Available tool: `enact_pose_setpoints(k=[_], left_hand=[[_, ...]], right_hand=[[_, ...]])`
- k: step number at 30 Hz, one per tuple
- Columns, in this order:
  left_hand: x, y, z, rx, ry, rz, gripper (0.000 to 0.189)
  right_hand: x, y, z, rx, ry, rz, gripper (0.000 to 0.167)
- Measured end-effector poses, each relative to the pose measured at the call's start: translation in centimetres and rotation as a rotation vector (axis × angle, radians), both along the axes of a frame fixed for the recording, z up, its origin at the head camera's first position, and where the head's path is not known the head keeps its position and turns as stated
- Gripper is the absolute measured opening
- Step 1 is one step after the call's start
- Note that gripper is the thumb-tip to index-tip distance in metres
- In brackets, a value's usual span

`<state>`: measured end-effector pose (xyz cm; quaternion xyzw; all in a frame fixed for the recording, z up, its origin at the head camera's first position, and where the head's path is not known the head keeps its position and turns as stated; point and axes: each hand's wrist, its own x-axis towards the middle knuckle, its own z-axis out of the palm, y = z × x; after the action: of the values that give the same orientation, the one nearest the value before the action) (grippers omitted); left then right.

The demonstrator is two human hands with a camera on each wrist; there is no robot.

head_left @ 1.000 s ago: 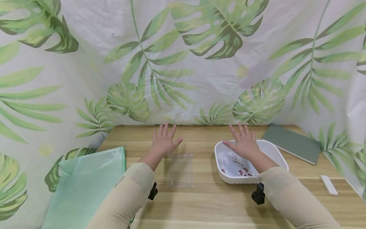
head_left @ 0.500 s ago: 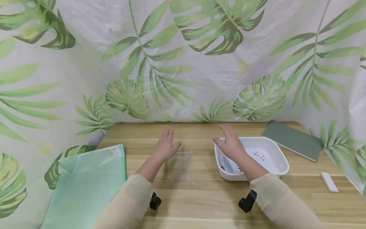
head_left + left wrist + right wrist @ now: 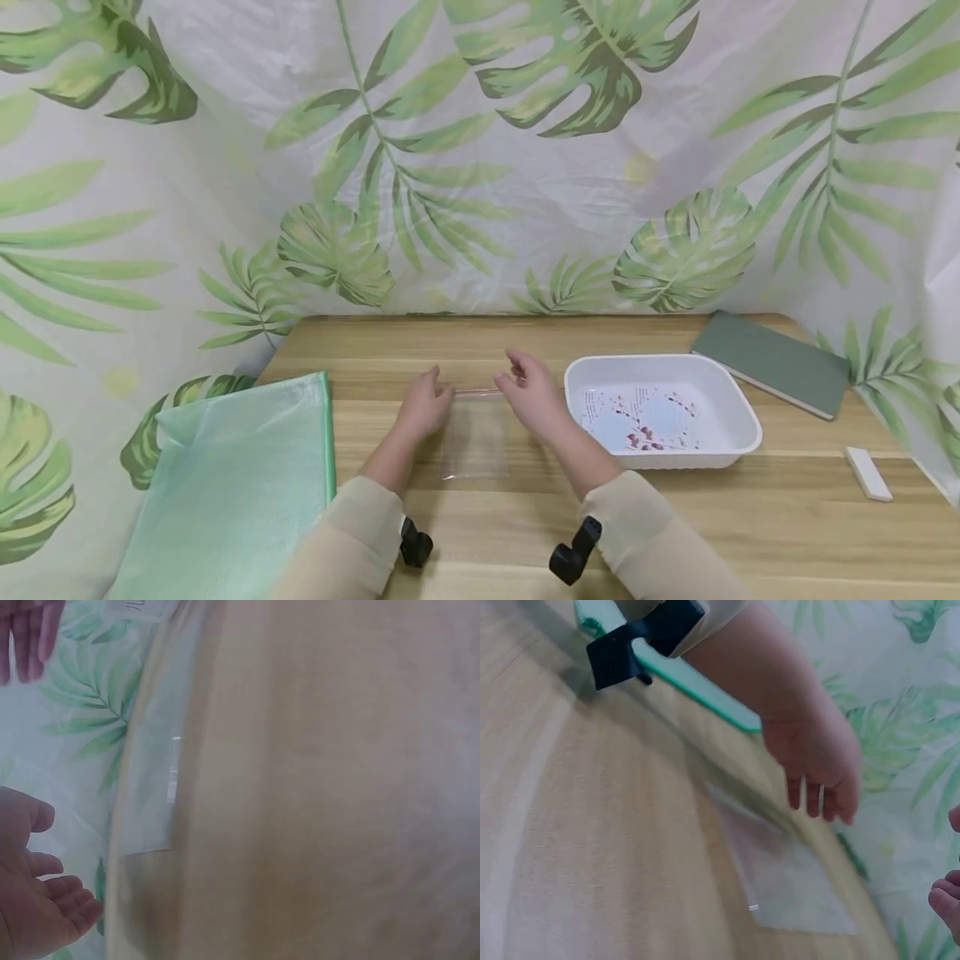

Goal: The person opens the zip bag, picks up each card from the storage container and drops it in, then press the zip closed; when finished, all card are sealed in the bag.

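A clear zip-lock bag lies flat on the wooden table, its red-lined zip edge turned away from me. My left hand hovers by the bag's far left corner, fingers loosely bent with nothing between them. Near the far right corner is my right hand, its thumb and fingers apart. In the left wrist view, gaps show between the left hand and the bag. The right wrist view has the left hand's fingers hanging above the bag; only part of the right hand shows there.
To the right stands a white tub with a printed sheet on its bottom. Behind it lies a green notebook, and a small white block is further right. A green mesh pouch covers the left side. Leaf-patterned cloth hangs behind.
Both hands have come down and closer to the bag. My right hand has swung left from above the white tub to the bag's right side; the spread fingers have relaxed.
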<state>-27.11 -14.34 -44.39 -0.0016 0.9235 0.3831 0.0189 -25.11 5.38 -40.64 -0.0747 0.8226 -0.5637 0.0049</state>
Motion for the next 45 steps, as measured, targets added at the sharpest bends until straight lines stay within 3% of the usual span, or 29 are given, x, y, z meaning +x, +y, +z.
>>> enact_pose_setpoints(k=[8, 12, 15, 18, 23, 26, 35, 45], left_hand=[[0.5, 0.2, -1.7, 0.015, 0.039, 0.059, 0.059], [0.8, 0.2, -2.2, -0.002, 0.044, 0.095, 0.059], [1.0, 0.2, -2.6, -0.023, 0.050, 0.132, 0.059], [1.2, 0.2, -3.0, -0.057, 0.056, 0.167, 0.058], [1.5, 0.4, -3.6, -0.146, 0.081, 0.188, 0.053], [1.6, 0.6, -3.8, -0.177, 0.107, 0.189, 0.051], [1.7, 0.7, -4.4, -0.162, 0.145, 0.191, 0.042], [1.8, 1.0, -4.4, -0.220, 0.206, 0.210, 0.028]], right_hand=[[-1.1, -1.4, -4.5, 0.114, -0.052, -0.106, 0.051], [-1.5, -1.4, -5.7, 0.152, -0.073, -0.146, 0.049], [-1.7, -1.5, -6.3, 0.210, -0.059, -0.153, 0.037], [-1.9, -1.5, -6.6, 0.266, -0.013, -0.150, 0.022], [-2.1, -1.5, -6.9, 0.334, -0.054, -0.175, 0.025], [-2.3, -1.5, -6.9, 0.366, -0.094, -0.187, 0.037], [-1.9, -2.0, -6.5, 0.414, -0.128, -0.183, 0.038], [-1.9, -2.4, -6.6, 0.460, -0.101, -0.199, 0.039]])
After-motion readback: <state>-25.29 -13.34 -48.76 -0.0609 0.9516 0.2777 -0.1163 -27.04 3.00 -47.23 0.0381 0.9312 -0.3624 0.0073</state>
